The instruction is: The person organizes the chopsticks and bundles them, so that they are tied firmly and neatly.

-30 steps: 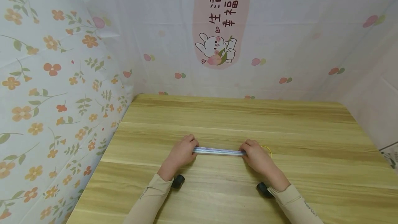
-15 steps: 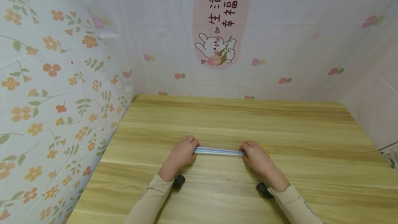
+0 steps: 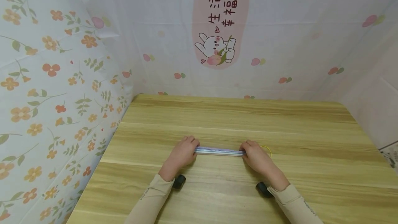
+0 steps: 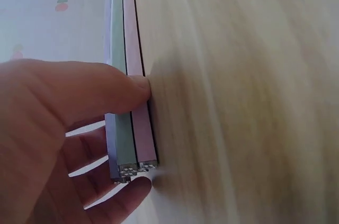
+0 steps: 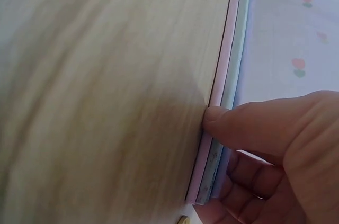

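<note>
A bundle of long, slim, straight-sided sticks (image 3: 219,151) lies crosswise between my hands, with pink, green and lilac faces in the wrist views. My left hand (image 3: 182,150) grips its left end; in the left wrist view the thumb (image 4: 127,92) presses across the pink and green sticks, fingers behind. Silvery, textured ends (image 4: 128,169) show below that thumb. At the other end, my right hand (image 3: 256,156) holds the bundle, its thumb (image 5: 222,121) on the front and fingers curled behind. A thin yellow ring (image 3: 271,150) shows just beyond the right hand.
The wood-grain table (image 3: 217,120) extends around both hands. Patterned white cloth (image 3: 149,37) hangs behind it, and flowered cloth (image 3: 62,96) hangs at the left. Black wrist-worn devices (image 3: 179,182) show beside both sleeves.
Both hands keep their grip at the bundle's ends and barely shift. The visible stripes of the bundle change slightly. The yellow ring stays in place.
</note>
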Motion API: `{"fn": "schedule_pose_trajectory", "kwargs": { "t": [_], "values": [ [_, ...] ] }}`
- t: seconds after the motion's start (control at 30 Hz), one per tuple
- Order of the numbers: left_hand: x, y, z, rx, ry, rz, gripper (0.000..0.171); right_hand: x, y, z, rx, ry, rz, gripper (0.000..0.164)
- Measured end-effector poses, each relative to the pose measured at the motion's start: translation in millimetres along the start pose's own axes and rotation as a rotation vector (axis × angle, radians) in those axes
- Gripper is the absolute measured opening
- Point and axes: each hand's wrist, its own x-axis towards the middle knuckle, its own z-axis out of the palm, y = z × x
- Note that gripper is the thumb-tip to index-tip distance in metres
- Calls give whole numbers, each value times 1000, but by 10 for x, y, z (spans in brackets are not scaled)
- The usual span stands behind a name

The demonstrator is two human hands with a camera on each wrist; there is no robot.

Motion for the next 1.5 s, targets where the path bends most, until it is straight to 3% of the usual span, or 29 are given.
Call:
{"fn": "schedule_pose_trajectory", "kwargs": {
  "t": [0.4,0.73,1.5],
  "values": [
    [-7,31,-2,3,14,-18,19,-17,11,14,-12,-7,-12,17],
    [-5,64,-28,27,-27,-38,22,-3,-5,6,-5,-45,19,18],
    [6,81,-20,13,-66,-25,25,-12,14,30,-122,10,-83,16]
  ]
}}
